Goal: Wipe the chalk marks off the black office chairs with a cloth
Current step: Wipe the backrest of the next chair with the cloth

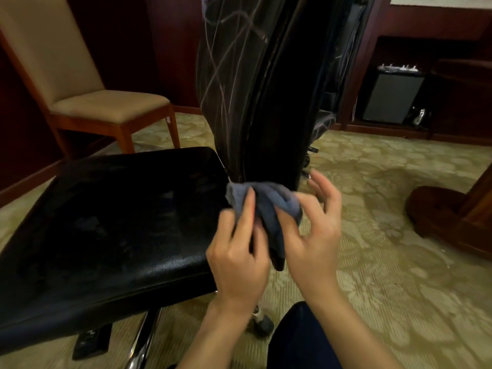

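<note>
A black office chair fills the left and middle of the view, its glossy seat low at the left and its backrest rising up the middle. Pale chalk lines cross the backrest. A bunched grey-blue cloth hangs just in front of the backrest's lower end. My left hand grips the cloth from the left, thumb over it. My right hand pinches its right side with thumb and forefinger, the other fingers spread loose. A second black chair with chalk marks shows partly behind the backrest.
A tan upholstered wooden chair stands at the back left. A dark wooden table base sits at the right on the patterned carpet. A small fridge sits in a dark cabinet at the back right. My knee shows at the bottom.
</note>
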Tool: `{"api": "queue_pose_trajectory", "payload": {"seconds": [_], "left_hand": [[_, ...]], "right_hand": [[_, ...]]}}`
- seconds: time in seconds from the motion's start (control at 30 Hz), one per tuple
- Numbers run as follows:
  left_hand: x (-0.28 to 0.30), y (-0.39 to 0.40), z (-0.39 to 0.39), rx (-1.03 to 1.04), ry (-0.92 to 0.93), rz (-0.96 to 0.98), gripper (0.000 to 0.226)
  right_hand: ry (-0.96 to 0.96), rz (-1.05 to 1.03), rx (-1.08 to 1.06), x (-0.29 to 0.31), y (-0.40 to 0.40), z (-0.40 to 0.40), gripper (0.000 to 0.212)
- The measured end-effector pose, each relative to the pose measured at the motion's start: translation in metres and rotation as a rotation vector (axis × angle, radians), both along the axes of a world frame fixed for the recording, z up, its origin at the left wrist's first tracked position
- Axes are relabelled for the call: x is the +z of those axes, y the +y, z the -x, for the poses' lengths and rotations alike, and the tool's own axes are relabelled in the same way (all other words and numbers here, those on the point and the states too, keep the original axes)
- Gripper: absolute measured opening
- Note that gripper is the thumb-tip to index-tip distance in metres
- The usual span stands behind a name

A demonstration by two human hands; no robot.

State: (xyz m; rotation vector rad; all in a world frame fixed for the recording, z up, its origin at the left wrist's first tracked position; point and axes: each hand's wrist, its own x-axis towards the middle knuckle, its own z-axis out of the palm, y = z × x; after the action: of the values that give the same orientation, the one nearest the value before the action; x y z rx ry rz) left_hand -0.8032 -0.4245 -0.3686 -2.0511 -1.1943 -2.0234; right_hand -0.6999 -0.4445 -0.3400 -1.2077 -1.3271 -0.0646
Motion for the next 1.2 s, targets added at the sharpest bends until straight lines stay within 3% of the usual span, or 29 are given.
{"api": "queue_pose_trajectory", "payload": {"seconds": [0.1, 0.17, 0.37, 0.47, 0.7, 0.8, 0.9, 1.1, 1.2], "left_hand": [[0.025, 0.017, 0.006, 0.042, -0.029, -0.070, 0.040], [0.021, 0.028, 0.005, 0.050, -0.011, -0.072, 0.040], [-0.038, 0.032, -0.001, 0.067, 0.241, -0.014, 0.018], [-0.054, 0.022, -0.007, 0.004, 0.283, 0.086, 0.022], [0.029, 0.021, -0.024, -0.053, 0.040, -0.067, 0.032], [0.050, 0.037, -0.027, -0.001, -0.024, -0.057, 0.033], [0.030, 0.051, -0.026, 0.043, -0.003, -0.049, 0.030], [-0.038, 0.035, -0.023, -0.138, 0.057, 0.159, 0.033], [-0.033, 0.027, -0.018, -0.154, -0.061, 0.171, 0.037]], "right_hand": [[-0.007, -0.093, 0.008, 0.029, 0.015, 0.013, 0.006], [0.024, -0.050, 0.017, 0.033, 0.026, 0.015, 0.004], [0.041, 0.087, -0.002, -0.025, 0.026, 0.003, 0.010], [0.026, 0.123, -0.024, -0.044, 0.016, -0.007, 0.017], [0.051, -0.100, -0.068, 0.030, 0.020, -0.016, 0.004], [0.022, -0.106, -0.064, 0.060, 0.040, -0.013, 0.003], [-0.082, -0.101, -0.049, 0.049, 0.058, -0.010, 0.003], [-0.173, 0.100, -0.058, -0.027, 0.047, -0.031, 0.006], [-0.119, 0.079, -0.020, -0.026, 0.035, -0.026, 0.009]]}}
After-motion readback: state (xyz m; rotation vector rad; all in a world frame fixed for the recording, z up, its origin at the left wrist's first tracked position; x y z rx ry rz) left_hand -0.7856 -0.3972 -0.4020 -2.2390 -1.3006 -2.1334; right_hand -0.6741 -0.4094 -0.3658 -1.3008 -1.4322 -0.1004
